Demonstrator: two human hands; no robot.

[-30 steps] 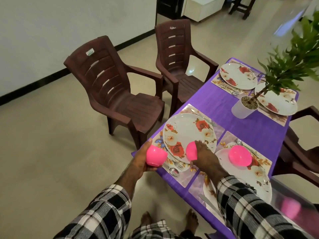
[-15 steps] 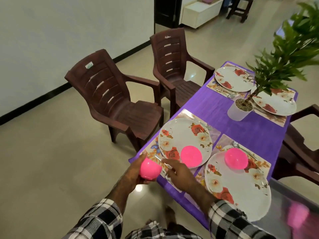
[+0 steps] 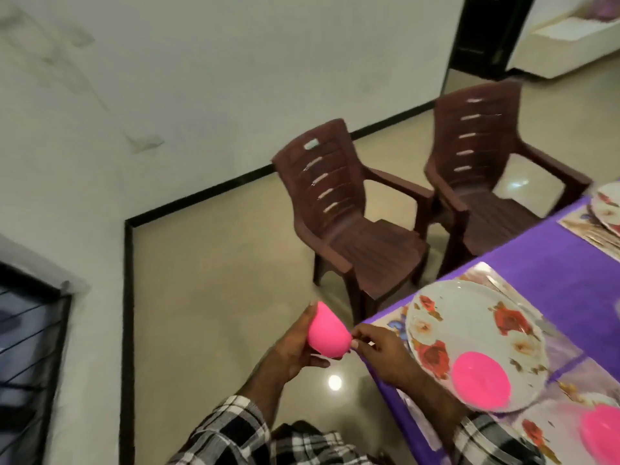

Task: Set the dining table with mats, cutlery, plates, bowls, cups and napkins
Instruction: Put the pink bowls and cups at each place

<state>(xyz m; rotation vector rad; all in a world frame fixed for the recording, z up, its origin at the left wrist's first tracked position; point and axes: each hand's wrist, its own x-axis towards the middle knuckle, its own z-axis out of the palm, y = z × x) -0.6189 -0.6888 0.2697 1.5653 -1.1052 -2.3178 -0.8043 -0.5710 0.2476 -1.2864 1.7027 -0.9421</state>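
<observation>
- The left hand (image 3: pixel 295 347) wraps its grip round a pink bowl (image 3: pixel 327 335) held off the counter's (image 3: pixel 553 263) edge — tilted, base toward the right hand (image 3: pixel 385 357), whose fingertips pinch that base.
- The near plate (image 3: pixel 476 333) already carries a bowl (image 3: pixel 481 379).
- Far plate (image 3: pixel 607 209) looks bare; cups and napkins unseen.

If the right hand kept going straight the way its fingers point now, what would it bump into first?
The right hand points leftward at the pink bowl that the left hand holds off the table's edge. Its fingertips seem to be touching the bowl's base already, so the bowl comes first, though depth is hard to judge.
</observation>
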